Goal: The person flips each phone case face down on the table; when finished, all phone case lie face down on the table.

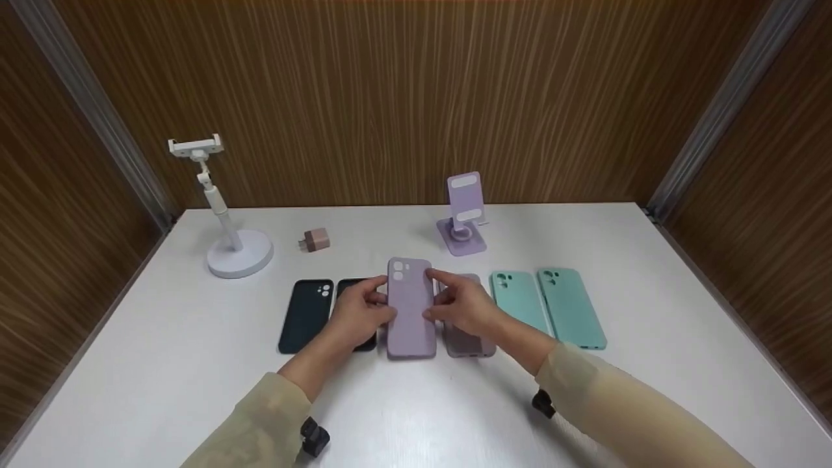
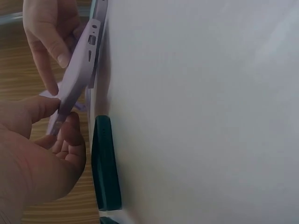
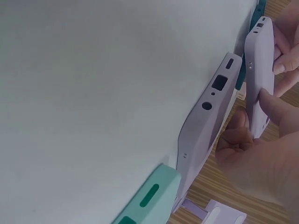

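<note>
A lilac phone case (image 1: 411,318) is held between both hands, slightly above the white table, its camera cutouts at the far end. My left hand (image 1: 354,315) pinches its left edge between thumb and fingers; my right hand (image 1: 463,302) grips the right edge. In the left wrist view the lilac case (image 2: 79,65) stands tilted. A second lilac case (image 1: 469,346) lies under my right hand, partly hidden. Beneath my left hand is a dark teal case (image 1: 368,344), mostly covered, and another dark teal case (image 1: 305,318) lies left of it.
Two mint green cases (image 1: 522,300) (image 1: 573,312) lie to the right. Behind stand a lilac phone stand (image 1: 465,201), a pink and brown charger plug (image 1: 316,240) and a white phone holder (image 1: 240,253) on a round base. Wood-grain panels (image 1: 364,104) enclose the table (image 1: 416,416).
</note>
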Demonstrator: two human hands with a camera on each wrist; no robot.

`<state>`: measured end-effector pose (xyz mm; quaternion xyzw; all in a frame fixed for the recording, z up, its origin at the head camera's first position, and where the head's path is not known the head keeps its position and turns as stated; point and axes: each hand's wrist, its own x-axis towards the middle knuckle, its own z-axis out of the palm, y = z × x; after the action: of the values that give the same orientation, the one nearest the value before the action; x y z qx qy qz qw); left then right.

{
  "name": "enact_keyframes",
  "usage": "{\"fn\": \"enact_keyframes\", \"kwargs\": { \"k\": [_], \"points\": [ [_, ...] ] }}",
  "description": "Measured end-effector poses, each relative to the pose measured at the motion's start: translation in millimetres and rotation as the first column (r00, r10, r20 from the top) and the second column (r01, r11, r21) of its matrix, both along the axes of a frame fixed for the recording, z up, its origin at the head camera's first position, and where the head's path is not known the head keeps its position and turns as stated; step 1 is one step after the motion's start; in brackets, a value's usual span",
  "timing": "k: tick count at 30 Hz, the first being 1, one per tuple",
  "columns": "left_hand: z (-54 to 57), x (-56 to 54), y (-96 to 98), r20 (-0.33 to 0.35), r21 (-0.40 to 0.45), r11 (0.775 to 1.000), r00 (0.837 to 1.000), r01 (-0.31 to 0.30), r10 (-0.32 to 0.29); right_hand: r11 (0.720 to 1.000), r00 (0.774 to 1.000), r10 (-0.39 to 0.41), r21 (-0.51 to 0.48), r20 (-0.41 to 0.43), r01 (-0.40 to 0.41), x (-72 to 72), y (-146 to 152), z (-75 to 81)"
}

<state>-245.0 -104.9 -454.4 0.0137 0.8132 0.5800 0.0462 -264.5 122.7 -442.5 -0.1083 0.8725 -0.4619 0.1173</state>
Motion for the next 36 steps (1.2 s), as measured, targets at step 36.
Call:
{"fn": "enact_keyframes", "kwargs": {
  "k": [36],
  "points": [
    [-13.3,-3.0,1.1,-0.042,-0.185,0.982,0.998,0.042,-0.051,0.991,0.994,0.026,0.135,-0.11,-0.011,-0.9,1,-12.1]
  ]
}}
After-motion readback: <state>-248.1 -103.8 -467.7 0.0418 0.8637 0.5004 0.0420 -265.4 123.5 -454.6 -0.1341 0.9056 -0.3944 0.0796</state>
